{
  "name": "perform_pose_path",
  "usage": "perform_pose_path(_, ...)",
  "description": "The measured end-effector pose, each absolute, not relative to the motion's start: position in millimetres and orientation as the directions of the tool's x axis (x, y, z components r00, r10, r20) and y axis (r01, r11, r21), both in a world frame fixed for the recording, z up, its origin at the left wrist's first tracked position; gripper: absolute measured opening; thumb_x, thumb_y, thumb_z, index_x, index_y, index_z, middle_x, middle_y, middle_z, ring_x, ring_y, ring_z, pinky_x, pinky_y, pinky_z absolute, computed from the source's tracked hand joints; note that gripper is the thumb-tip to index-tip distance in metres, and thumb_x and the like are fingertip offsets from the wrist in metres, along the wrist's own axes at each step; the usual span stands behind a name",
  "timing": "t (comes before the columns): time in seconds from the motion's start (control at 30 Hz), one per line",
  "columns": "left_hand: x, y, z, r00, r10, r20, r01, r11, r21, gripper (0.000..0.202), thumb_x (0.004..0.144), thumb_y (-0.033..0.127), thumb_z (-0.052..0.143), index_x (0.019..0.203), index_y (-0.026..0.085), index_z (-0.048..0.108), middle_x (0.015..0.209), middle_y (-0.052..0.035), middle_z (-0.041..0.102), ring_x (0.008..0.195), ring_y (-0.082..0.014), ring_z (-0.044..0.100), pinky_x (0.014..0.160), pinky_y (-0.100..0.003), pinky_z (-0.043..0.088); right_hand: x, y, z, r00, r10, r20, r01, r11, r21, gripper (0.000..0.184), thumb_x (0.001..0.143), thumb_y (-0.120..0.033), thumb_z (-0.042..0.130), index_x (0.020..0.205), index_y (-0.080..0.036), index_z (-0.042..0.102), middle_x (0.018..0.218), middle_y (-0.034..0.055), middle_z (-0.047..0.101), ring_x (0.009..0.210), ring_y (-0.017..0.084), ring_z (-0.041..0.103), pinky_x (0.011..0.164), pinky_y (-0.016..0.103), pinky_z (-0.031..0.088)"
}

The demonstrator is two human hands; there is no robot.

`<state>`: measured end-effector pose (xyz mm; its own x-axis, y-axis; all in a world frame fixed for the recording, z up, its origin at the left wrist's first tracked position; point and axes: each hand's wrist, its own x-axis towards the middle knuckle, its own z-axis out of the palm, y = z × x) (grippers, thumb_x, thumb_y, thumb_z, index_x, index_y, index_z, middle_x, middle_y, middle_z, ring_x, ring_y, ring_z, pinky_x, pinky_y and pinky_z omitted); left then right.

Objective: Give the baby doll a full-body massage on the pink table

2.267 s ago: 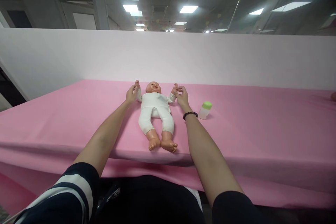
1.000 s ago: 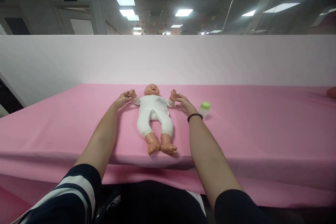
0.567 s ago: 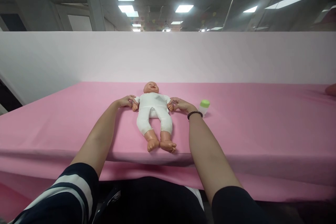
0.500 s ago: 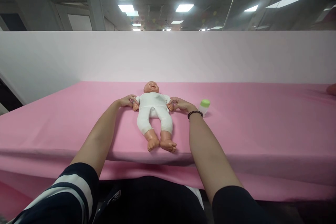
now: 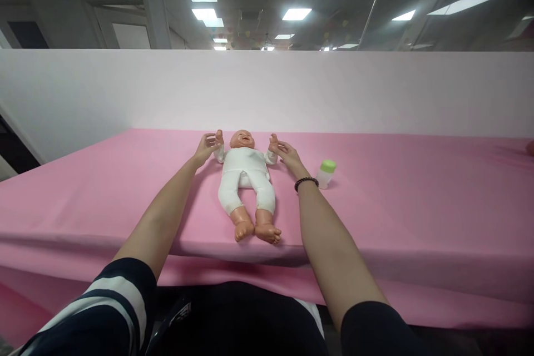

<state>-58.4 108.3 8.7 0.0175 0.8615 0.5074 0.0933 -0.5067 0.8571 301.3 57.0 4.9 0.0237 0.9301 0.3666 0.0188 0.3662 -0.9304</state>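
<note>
A baby doll [image 5: 246,169] with a white cloth body lies on its back on the pink-covered table [image 5: 400,200], feet toward me. Both of its arms are bent upward beside its head. My left hand [image 5: 206,148] has its fingers closed round the doll's arm near the wrist on the left side. On the other side, my right hand [image 5: 291,157] grips the doll's other arm just below its little hand. A dark beaded bracelet [image 5: 306,181] circles my right wrist.
Just right of my right wrist stands a small bottle [image 5: 326,173] with a green cap. A low white wall [image 5: 334,92] runs along the table's back edge, with glass above it. At the far right edge a skin-toned object [image 5: 530,148] is partly cut off.
Both of my hands have moved up and away from me, raising the doll's arms from beside its body to beside its head. The bottle stays in place.
</note>
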Motion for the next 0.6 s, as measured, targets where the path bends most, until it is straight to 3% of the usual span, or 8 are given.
perform_pose_path(0.1, -41.6, 112.1, 2.7, -0.166, 0.827, 0.537, 0.212, -0.502, 0.839, 0.05, 0.084, 0.03, 0.072, 0.126, 0.024, 0.047, 0.118, -0.0116, 0.066, 0.106, -0.0248, 0.066, 0.094, -0.043, 0.055, 286.5, 73.8, -2.9, 0.227, 0.854, 0.468, 0.128, 0.451, -0.884, 0.052, 0.082, -0.054, 0.075, 0.119, -0.025, 0.054, 0.104, 0.0067, 0.074, 0.097, 0.022, 0.067, 0.088, 0.036, 0.052)
perform_pose_path(0.2, -32.4, 110.9, -4.2, -0.116, 0.759, 0.64, 0.394, -0.557, 0.731, 0.027, 0.092, 0.031, 0.063, 0.117, 0.024, 0.055, 0.121, -0.0119, 0.066, 0.114, -0.0275, 0.065, 0.1, -0.044, 0.051, 278.0, 85.3, -9.6, 0.22, 0.778, 0.589, 0.289, 0.525, -0.801, 0.031, 0.092, -0.051, 0.06, 0.11, -0.026, 0.056, 0.113, 0.0072, 0.073, 0.104, 0.022, 0.065, 0.091, 0.036, 0.051)
perform_pose_path(0.27, -30.0, 107.8, -7.1, -0.058, 0.738, 0.672, 0.454, -0.58, 0.676, 0.023, 0.096, 0.032, 0.057, 0.117, 0.024, 0.06, 0.126, -0.0122, 0.065, 0.123, -0.0291, 0.061, 0.107, -0.045, 0.047, 276.3, 90.1, -12.6, 0.177, 0.752, 0.634, 0.369, 0.547, -0.752, 0.029, 0.095, -0.049, 0.054, 0.11, -0.025, 0.06, 0.124, 0.0087, 0.071, 0.113, 0.024, 0.063, 0.099, 0.039, 0.05)
perform_pose_path(0.4, -28.9, 101.9, -6.7, -0.03, 0.78, 0.625, 0.562, -0.504, 0.656, 0.044, 0.098, 0.041, 0.052, 0.139, 0.025, 0.058, 0.143, -0.0129, 0.061, 0.135, -0.0332, 0.055, 0.114, -0.05, 0.041, 275.8, 93.1, -16.6, 0.118, 0.792, 0.599, 0.376, 0.523, -0.765, 0.05, 0.096, -0.052, 0.048, 0.133, -0.022, 0.062, 0.148, 0.0112, 0.061, 0.135, 0.025, 0.055, 0.117, 0.043, 0.041)
perform_pose_path(0.5, -28.9, 101.6, -2.7, -0.072, 0.894, 0.443, 0.729, -0.256, 0.635, 0.055, 0.099, 0.052, 0.043, 0.15, 0.033, 0.053, 0.148, -0.01, 0.06, 0.139, -0.0362, 0.051, 0.118, -0.057, 0.035, 274.3, 88.0, -17.9, 0.049, 0.872, 0.488, 0.355, 0.441, -0.824, 0.072, 0.098, -0.06, 0.043, 0.157, -0.018, 0.046, 0.165, 0.0116, 0.044, 0.151, 0.024, 0.042, 0.126, 0.04, 0.03)
perform_pose_path(0.6, -30.4, 104.8, -0.1, -0.119, 0.943, 0.31, 0.786, -0.102, 0.61, 0.058, 0.097, 0.057, 0.041, 0.149, 0.035, 0.056, 0.148, -0.0116, 0.061, 0.142, -0.0442, 0.046, 0.116, -0.066, 0.03, 271.9, 79.9, -15.9, 0.073, 0.937, 0.34, 0.481, 0.266, -0.836, 0.082, 0.098, -0.07, 0.036, 0.166, -0.023, 0.034, 0.167, 0.0107, 0.04, 0.155, 0.031, 0.035, 0.129, 0.05, 0.021)
